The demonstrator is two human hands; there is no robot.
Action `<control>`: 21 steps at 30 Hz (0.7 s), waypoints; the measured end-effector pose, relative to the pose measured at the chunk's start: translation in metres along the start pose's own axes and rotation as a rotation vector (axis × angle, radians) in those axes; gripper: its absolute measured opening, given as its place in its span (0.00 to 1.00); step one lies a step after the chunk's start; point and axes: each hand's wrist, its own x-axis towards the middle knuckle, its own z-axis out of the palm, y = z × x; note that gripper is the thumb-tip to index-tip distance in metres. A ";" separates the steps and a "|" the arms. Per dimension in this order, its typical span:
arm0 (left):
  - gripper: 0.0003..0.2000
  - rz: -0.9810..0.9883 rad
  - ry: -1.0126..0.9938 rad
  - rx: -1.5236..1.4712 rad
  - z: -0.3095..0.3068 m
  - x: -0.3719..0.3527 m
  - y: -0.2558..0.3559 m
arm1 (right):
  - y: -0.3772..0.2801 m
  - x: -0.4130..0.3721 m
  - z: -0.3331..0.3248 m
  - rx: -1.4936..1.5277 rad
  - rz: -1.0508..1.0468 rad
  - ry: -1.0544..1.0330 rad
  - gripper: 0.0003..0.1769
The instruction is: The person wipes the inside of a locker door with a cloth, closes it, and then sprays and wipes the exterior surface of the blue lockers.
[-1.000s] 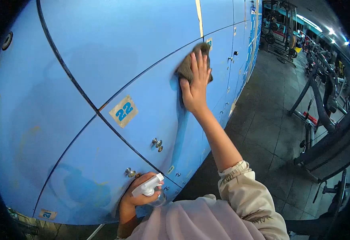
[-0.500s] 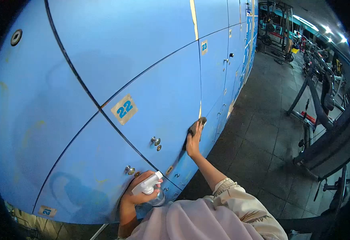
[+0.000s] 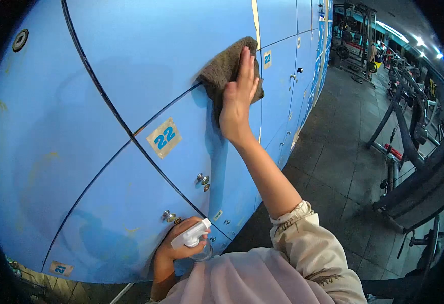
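My right hand (image 3: 238,104) presses a brown cloth (image 3: 221,68) flat against the blue locker doors (image 3: 191,121), over the seam between the upper door and door 22. Its fingers are stretched out along the cloth and point upward. Low in the view, my left hand (image 3: 181,243) is wrapped around the neck of a spray bottle (image 3: 194,234) with a white trigger head and a clear body. That hand is close to the lower locker's knob (image 3: 168,216). The bottle's lower part is partly hidden by my clothing.
Metal knobs (image 3: 202,179) stick out from the doors. Number labels (image 3: 164,138) are stuck on them. To the right runs a dark tiled floor (image 3: 328,172), with gym machines (image 3: 409,126) beyond it and a weight rack (image 3: 356,40) at the back.
My right hand has moved the cloth up and slightly left, from the lower edge of door 22 to the seam above it. The left hand still holds the spray bottle near the same place.
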 end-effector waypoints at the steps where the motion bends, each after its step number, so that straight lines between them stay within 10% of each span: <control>1: 0.16 -0.004 0.001 -0.013 0.001 0.000 -0.002 | 0.001 -0.004 -0.001 -0.048 -0.005 -0.017 0.34; 21: 0.18 0.057 -0.014 0.026 -0.001 0.002 0.003 | 0.086 -0.304 -0.065 -0.227 0.038 -0.477 0.37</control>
